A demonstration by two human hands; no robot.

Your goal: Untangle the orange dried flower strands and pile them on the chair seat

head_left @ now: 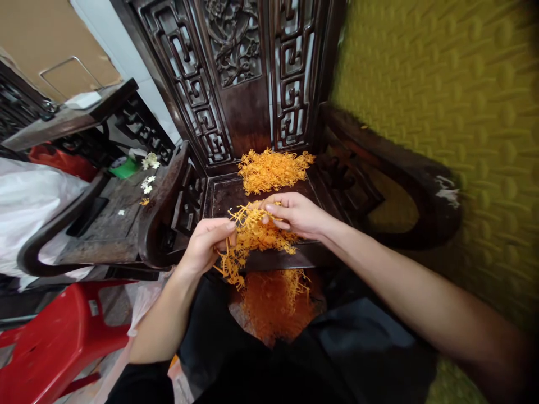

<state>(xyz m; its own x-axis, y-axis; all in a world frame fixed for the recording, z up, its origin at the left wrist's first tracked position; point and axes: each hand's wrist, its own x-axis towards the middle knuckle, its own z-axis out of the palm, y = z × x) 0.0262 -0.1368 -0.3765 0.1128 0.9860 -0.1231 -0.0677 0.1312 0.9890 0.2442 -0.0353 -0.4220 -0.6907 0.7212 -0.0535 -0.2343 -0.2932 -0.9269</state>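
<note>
My left hand [208,242] is closed, thumb against fingers, on a cluster of thin orange plastic pieces [233,262] that dangles below it. Just to its right, my right hand [290,213] pinches the upper part of orange strands [248,216] stretched between both hands. Under the hands, a loose heap of the same branching orange pieces [269,238] lies at the front of a dark carved wooden chair seat [223,193]. A second orange pile [273,170] rests against the chair back. The fingertips partly hide what each hand grips.
A carved chair back [248,112] rises ahead, with curved armrests either side. At left stand another wooden chair holding a green roll [123,167] and small white pieces [147,183], a white bag [33,202] and a red plastic stool [54,342]. Yellow textured matting [442,84] covers the right.
</note>
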